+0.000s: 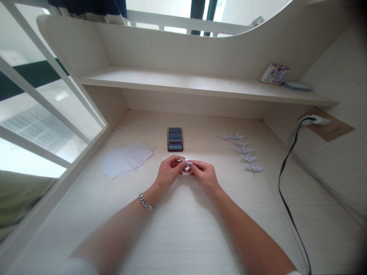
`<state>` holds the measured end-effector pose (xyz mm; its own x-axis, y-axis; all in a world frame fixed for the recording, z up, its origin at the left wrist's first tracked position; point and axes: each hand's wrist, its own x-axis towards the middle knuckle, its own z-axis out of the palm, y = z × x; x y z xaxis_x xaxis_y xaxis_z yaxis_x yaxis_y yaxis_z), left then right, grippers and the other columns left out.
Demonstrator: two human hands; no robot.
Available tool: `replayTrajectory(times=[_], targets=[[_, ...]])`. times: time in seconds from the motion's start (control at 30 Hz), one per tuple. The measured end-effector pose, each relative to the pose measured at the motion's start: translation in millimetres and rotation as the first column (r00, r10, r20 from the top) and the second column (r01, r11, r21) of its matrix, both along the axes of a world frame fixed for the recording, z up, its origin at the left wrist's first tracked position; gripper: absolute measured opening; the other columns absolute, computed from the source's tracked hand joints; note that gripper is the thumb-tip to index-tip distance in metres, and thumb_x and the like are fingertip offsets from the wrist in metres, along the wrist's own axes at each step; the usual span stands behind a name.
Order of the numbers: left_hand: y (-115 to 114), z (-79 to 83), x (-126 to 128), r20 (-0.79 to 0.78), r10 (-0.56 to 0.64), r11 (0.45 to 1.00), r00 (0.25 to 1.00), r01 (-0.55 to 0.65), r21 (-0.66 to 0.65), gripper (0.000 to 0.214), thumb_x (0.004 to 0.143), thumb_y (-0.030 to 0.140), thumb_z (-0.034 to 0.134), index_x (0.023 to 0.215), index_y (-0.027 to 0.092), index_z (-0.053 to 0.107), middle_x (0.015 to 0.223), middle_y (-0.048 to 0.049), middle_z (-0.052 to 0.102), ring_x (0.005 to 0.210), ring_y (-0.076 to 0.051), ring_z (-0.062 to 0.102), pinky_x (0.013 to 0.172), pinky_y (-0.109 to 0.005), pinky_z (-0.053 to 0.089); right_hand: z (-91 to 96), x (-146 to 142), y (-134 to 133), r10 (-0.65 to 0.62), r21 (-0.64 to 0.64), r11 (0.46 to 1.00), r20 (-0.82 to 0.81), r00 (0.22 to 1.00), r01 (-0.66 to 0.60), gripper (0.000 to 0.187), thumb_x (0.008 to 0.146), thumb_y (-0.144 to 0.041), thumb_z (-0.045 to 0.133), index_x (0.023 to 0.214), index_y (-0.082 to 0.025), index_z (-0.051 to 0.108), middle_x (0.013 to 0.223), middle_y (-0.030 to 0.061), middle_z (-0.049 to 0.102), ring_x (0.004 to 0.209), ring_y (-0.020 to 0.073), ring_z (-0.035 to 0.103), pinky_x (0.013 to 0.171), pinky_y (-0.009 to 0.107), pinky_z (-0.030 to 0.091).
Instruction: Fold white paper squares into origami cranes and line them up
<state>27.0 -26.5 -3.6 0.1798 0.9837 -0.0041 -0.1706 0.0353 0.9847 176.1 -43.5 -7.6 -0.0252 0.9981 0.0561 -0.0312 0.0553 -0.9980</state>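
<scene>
Both hands meet over the middle of the desk around a small piece of folded white paper [187,164]. My left hand [171,170], with a chain bracelet [146,202] on its wrist, pinches the left side of the paper. The right side sits between the thumb and fingers of my right hand [205,173]. Much of the paper is hidden by the fingertips, so its exact shape is unclear. To the right, several folded paper cranes [247,157] stand in a curved row. Loose sheets of white paper [126,159] lie overlapping on the left.
Just beyond my hands stands a phone [175,139], its screen blurred. A shelf [172,81] spans the back, with a small colourful box [274,74] at its right end. From a wall socket [329,124], a black cable [283,191] runs down the right side.
</scene>
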Motion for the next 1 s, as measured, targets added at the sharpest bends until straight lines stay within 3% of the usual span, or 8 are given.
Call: replayTrajectory(times=[0.17,0.37,0.5,0.6,0.7,0.83,1.0], targets=[[0.3,1.9,-1.3,0.027,-0.017,0.999,1.0,0.018,-0.042,0.036,0.066,0.034,0.07,0.094,0.014,0.061,0.071,-0.0051,0.067,0.063,-0.016,0.064,0.054,-0.024,0.048,-1.7,1.3,-0.1,-0.007,0.041,0.999,0.042,0.999,0.005,0.029,0.076,-0.038,0.061,0.096,-0.019,0.07,0.087,0.008,0.068,0.072,0.0192,0.063,0.062,0.031,0.051],[2.1,1.0,-2.8,0.089,0.008,0.988,0.996,0.006,-0.153,0.029,0.069,0.03,0.067,0.092,0.014,0.063,0.071,-0.0051,0.066,0.065,-0.016,0.064,0.053,-0.023,0.048,-3.1,4.6,0.7,-0.089,0.306,0.952,0.242,0.966,0.01,0.019,0.079,-0.026,0.06,0.095,-0.026,0.071,0.102,0.007,0.064,0.095,0.0206,0.059,0.084,0.035,0.048],[3.4,-2.0,-2.3,0.09,0.035,0.99,0.995,-0.022,-0.136,0.025,0.072,0.029,0.062,0.089,0.012,0.065,0.075,-0.0067,0.066,0.065,-0.015,0.065,0.059,-0.025,0.05,-0.8,5.4,-0.3,-0.109,0.386,0.922,0.288,0.951,-0.011,0.021,0.078,-0.022,0.061,0.096,-0.027,0.071,0.105,0.0065,0.063,0.098,0.0203,0.058,0.088,0.036,0.047],[3.9,-4.0,-1.4,0.08,0.061,0.994,0.995,-0.053,-0.101,0.024,0.07,0.026,0.063,0.09,0.012,0.065,0.075,-0.0057,0.067,0.065,-0.014,0.064,0.061,-0.025,0.051,0.5,5.4,-0.6,-0.055,0.322,0.947,0.186,0.981,-0.008,0.022,0.078,-0.025,0.06,0.098,-0.025,0.07,0.111,0.007,0.061,0.103,0.0216,0.056,0.087,0.035,0.048],[3.3,-4.9,-0.8,0.068,0.064,0.996,0.996,-0.06,-0.065,0.03,0.069,0.026,0.065,0.096,0.013,0.063,0.075,-0.0053,0.067,0.066,-0.014,0.063,0.061,-0.024,0.052,-3.0,5.6,2.3,-0.075,0.159,0.985,0.01,0.997,0.073,0.029,0.078,-0.033,0.059,0.103,-0.022,0.067,0.113,0.008,0.061,0.093,0.0213,0.06,0.075,0.034,0.054],[1.7,-5.5,-1.4,0.014,-0.007,1.0,1.0,0.007,0.002,0.041,0.071,0.026,0.064,0.109,0.014,0.058,0.078,-0.0062,0.068,0.066,-0.014,0.063,0.06,-0.024,0.051,-11.7,7.0,7.9,-0.111,-0.022,0.994,-0.088,0.99,0.11,0.033,0.073,-0.039,0.065,0.098,-0.018,0.069,0.086,0.0063,0.069,0.066,0.0162,0.062,0.062,0.032,0.054],[1.4,-5.9,-3.1,-0.048,-0.065,0.995,0.997,0.068,0.069,0.044,0.068,0.025,0.068,0.11,0.015,0.059,0.075,-0.0042,0.067,0.067,-0.013,0.062,0.06,-0.023,0.05,-12.7,8.9,8.5,-0.037,-0.12,0.993,-0.21,0.977,0.012,0.03,0.068,-0.038,0.07,0.09,-0.019,0.07,0.076,0.004,0.069,0.063,0.0154,0.061,0.058,0.029,0.051]])
